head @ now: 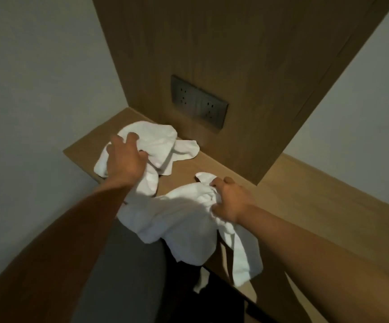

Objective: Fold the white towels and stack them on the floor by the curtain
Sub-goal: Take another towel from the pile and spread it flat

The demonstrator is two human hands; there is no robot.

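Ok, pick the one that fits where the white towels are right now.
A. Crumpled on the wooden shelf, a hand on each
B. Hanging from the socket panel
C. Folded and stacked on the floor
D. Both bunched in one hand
A: the left hand grips one crumpled towel and the right hand grips the other towel, both on the wooden shelf.

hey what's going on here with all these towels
A person is gathering crumpled white towels off a wooden shelf below a wall socket panel. The left hand grips the far towel, and the right hand grips the near towel, which hangs over the shelf's front edge. Nothing is folded yet.
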